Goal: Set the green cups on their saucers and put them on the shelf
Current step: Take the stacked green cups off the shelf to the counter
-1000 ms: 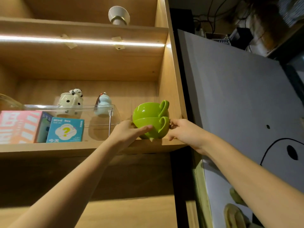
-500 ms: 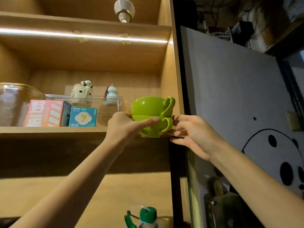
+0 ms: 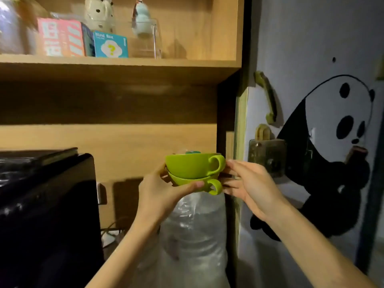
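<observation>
Two stacked cups (image 3: 191, 167) held in air below shelf (image 3: 116, 65), left hand (image 3: 158, 196) gripping them from beneath, right hand (image 3: 249, 183) with straight fingers touching handles (image 3: 216, 165)

Left grip (image 3: 164, 196) clasping; right grip (image 3: 251, 188) fingers nearly straight

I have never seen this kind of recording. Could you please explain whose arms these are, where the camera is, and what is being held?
There is no machine here. A person wears one wide-angle camera on the head, so every picture looks forward and down along that person's own arms. The left hand grips two green cups, stacked one inside the other, and the right hand touches their handle side with fairly straight fingers. The cups are in the air, lower than the wooden shelf, which carries a pink box, a blue box, a spotted figure and a pale blue figure. Behind the cups stands a large clear plastic bottle.
</observation>
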Available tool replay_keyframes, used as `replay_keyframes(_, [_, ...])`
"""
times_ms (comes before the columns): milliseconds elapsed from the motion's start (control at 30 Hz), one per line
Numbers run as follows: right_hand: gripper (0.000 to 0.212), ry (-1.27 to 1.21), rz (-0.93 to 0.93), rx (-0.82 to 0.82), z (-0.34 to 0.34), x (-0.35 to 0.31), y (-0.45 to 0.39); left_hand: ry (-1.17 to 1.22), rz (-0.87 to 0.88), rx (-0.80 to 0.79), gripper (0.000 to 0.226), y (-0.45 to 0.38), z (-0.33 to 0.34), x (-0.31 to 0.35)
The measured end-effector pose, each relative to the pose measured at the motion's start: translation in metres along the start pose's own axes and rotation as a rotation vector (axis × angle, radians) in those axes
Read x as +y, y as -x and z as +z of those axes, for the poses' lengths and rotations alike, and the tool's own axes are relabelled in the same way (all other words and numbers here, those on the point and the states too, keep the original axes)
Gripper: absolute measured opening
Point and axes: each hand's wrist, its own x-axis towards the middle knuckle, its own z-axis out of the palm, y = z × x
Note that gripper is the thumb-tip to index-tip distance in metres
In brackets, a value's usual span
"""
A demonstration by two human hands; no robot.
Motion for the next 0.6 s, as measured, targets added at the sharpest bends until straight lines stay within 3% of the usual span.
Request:
replay_keyframes(133, [0.026,-0.029,0.172,0.032,-0.004,0.061,0.038,-0.058,-0.040,-0.014,0.057,0.058,0.009,-0.047])
replay_keyframes(367, [0.024,-0.026,0.455,0.088,-0.008,0.157,0.096,-0.062,-0.280,-0.071,0.103,0.148,0.030,-0.140])
replay_keyframes(600, [0.020,-0.002,0.634,0.168,-0.015,0.234,0.133,-0.107,-0.486,-0.063,0.103,0.220,0.053,-0.187])
